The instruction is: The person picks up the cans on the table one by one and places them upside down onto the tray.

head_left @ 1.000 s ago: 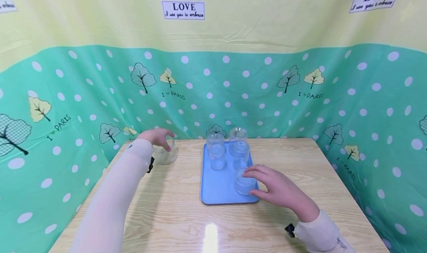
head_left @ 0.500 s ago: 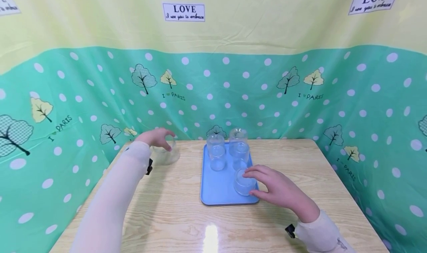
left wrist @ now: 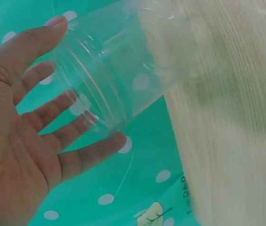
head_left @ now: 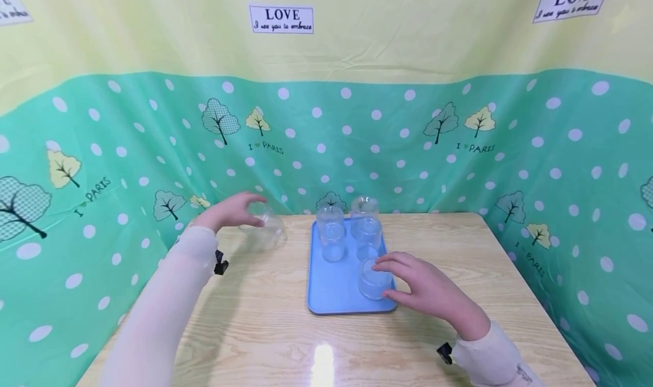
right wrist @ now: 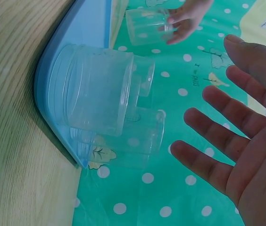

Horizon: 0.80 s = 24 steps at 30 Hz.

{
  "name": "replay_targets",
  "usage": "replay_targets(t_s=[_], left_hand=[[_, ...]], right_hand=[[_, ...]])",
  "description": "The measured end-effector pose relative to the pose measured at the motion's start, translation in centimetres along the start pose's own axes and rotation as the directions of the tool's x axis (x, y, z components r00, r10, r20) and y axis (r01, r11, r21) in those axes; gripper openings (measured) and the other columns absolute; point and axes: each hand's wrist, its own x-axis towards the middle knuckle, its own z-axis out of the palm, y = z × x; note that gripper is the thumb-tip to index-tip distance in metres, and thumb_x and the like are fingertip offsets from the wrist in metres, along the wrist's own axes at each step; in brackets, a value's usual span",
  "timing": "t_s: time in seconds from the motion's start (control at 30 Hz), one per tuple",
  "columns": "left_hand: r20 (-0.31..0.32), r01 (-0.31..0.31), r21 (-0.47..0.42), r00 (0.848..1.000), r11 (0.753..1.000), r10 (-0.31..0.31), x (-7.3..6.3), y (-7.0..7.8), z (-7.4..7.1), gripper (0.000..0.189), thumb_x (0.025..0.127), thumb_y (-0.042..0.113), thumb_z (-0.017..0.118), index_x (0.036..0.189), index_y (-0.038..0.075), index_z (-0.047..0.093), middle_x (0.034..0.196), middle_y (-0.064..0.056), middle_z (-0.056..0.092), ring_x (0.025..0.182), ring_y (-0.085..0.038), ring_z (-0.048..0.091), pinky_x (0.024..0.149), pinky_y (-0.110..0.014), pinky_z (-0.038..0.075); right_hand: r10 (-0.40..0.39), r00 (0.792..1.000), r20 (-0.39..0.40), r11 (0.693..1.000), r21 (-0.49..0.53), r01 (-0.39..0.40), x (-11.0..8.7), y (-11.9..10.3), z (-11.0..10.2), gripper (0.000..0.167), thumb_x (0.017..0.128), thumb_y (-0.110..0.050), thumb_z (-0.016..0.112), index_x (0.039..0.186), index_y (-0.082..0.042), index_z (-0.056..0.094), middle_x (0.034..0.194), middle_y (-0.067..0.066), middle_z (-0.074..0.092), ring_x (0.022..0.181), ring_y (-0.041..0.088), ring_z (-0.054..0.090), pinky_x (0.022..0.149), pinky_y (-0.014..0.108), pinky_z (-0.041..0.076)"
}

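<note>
My left hand (head_left: 232,211) grips a clear plastic jar (head_left: 272,229) at the far left of the table. In the left wrist view the thumb and fingers spread around the threaded mouth of this jar (left wrist: 123,61), and its body leans away over the table edge. On the blue tray (head_left: 331,293) stand several similar clear jars, their ringed ends down. Beside the nearest one, a jar (head_left: 369,285) at the tray's front right corner, my right hand (head_left: 420,282) hovers with relaxed, parted fingers. A gap shows between those fingers and the jar (right wrist: 100,92) in the right wrist view.
The tray rests on a light wood table (head_left: 265,330). Two jars form a left row, with a back-left jar (head_left: 330,214); the right row includes a back-right jar (head_left: 364,205). A green and yellow printed curtain (head_left: 347,126) encloses the back and sides.
The jar in my left hand has tipped, its far end swinging right toward the tray, while the left wrist has shifted slightly left. My right hand and the tray's jars stay put.
</note>
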Motion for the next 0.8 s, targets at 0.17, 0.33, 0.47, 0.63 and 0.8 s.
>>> replay_targets(t_s=[0.17,0.33,0.47,0.63,0.8], left_hand=[[-0.082,-0.045,-0.037,0.996,0.998,0.042,-1.3,-0.2,0.1,0.085,0.084,0.058,0.078,0.154,0.021,0.045,0.160,-0.018,0.037,0.137,-0.046,0.045,0.106,-0.070,0.042],[-0.170,-0.064,-0.096,0.984,0.993,0.048,-2.3,-0.4,0.9,0.087,0.085,0.064,0.074,0.156,0.023,0.043,0.161,-0.015,0.035,0.137,-0.046,0.045,0.105,-0.072,0.042],[-0.234,-0.072,-0.106,0.971,0.992,0.046,-3.4,-0.8,2.0,0.088,0.084,0.065,0.074,0.155,0.022,0.044,0.163,-0.016,0.033,0.143,-0.045,0.038,0.110,-0.073,0.036],[-0.300,-0.104,-0.163,0.952,0.981,0.050,-4.9,-0.6,2.9,0.085,0.085,0.059,0.078,0.155,0.025,0.044,0.165,-0.016,0.027,0.141,-0.046,0.042,0.100,-0.060,0.053],[-0.375,-0.154,-0.197,0.924,0.968,0.070,-6.1,0.1,3.1,0.080,0.087,0.044,0.081,0.155,0.026,0.043,0.162,-0.014,0.032,0.136,-0.042,0.049,0.091,-0.049,0.060]], right_hand=[[-0.008,1.000,-0.018,1.000,0.000,0.008,-0.1,-0.1,-0.2,0.049,0.088,-0.032,0.083,0.133,-0.021,0.066,0.135,-0.011,0.060,0.124,0.014,0.060,0.100,0.038,0.057],[0.002,0.999,-0.033,1.000,-0.014,-0.002,-0.2,-0.2,-0.5,0.049,0.087,-0.031,0.084,0.132,-0.022,0.066,0.133,-0.012,0.061,0.124,0.013,0.061,0.100,0.038,0.057],[0.000,0.999,-0.034,1.000,-0.021,-0.001,-0.2,-0.2,-0.4,0.049,0.086,-0.029,0.084,0.131,-0.022,0.066,0.132,-0.012,0.062,0.123,0.013,0.061,0.100,0.038,0.057],[-0.008,0.999,-0.038,1.000,-0.017,0.007,-0.1,-0.2,-0.3,0.049,0.086,-0.030,0.084,0.131,-0.024,0.066,0.132,-0.013,0.062,0.123,0.012,0.061,0.099,0.037,0.057],[-0.009,0.999,-0.040,1.000,-0.014,0.009,0.0,-0.3,-0.4,0.048,0.086,-0.030,0.084,0.130,-0.023,0.066,0.131,-0.012,0.062,0.123,0.013,0.061,0.100,0.037,0.057]])
